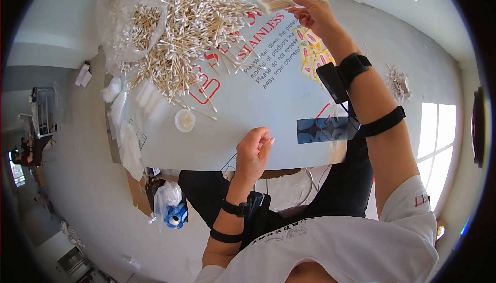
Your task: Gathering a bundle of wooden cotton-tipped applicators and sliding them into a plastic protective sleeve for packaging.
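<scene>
At the table's far right, my right hand (315, 15) pinches the edge of a clear pack of cotton swabs (275, 1) between thumb and fingers. My left hand (252, 152) hovers over the near edge of the table, its fingers curled in and the thumb against them; nothing shows in it. A large heap of loose cotton swabs (188, 30) covers the far left of the table. Part of the heap lies inside a clear plastic bag (129, 19). Small yellow and white labels (312, 50) are spread beneath my right wrist.
A small round white tub (185, 121) stands near the heap, beside clear plastic packs (151, 99). A dark blue translucent sheet (321, 130) lies at the table's right front. White plastic (132, 151) hangs over the left edge. Scraps (399, 82) lie on the floor to the right.
</scene>
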Demonstrator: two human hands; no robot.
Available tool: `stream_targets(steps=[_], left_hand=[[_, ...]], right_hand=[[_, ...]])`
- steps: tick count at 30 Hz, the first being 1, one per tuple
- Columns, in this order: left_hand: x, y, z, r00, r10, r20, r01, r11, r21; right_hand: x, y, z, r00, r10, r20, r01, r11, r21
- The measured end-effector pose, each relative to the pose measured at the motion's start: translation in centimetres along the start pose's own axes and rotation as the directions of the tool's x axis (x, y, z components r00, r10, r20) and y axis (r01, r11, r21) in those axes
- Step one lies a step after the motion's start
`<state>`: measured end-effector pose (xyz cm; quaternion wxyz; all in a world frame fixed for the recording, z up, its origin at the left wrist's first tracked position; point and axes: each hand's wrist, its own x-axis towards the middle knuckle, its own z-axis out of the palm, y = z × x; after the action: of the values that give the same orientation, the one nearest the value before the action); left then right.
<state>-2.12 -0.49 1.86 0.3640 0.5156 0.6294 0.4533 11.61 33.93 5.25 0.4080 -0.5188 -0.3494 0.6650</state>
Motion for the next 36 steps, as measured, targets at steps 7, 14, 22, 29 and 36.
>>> stream_targets(steps=[7, 14, 22, 29, 36], left_hand=[[-0.1, -0.4, -3.9, 0.978, 0.115, -0.175, -0.086, 0.982, 0.169], [0.4, -2.5, -10.9, 0.786, 0.074, -0.613, 0.070, 0.975, 0.209], [4.0, -8.4, -20.8, 0.743, 0.100, -0.661, 0.188, 0.918, 0.350], [3.9, -8.5, -19.8, 0.632, 0.126, -0.765, 0.223, 0.915, 0.335], [0.5, -10.9, -23.2, 0.607, -0.022, -0.795, 0.139, 0.987, 0.079]], right_hand=[[-4.9, 5.7, 4.4, 0.931, -0.248, 0.267, 0.362, 0.719, -0.594], [-12.9, 10.8, 7.8, 0.753, -0.343, 0.561, 0.657, 0.422, -0.625], [-15.6, 13.4, 11.0, 0.808, -0.383, 0.448, 0.584, 0.425, -0.691], [-11.0, 13.6, 14.8, 0.789, -0.431, 0.439, 0.530, 0.115, -0.840], [-13.0, 11.9, 13.1, 0.734, -0.419, 0.535, 0.631, 0.128, -0.765]])
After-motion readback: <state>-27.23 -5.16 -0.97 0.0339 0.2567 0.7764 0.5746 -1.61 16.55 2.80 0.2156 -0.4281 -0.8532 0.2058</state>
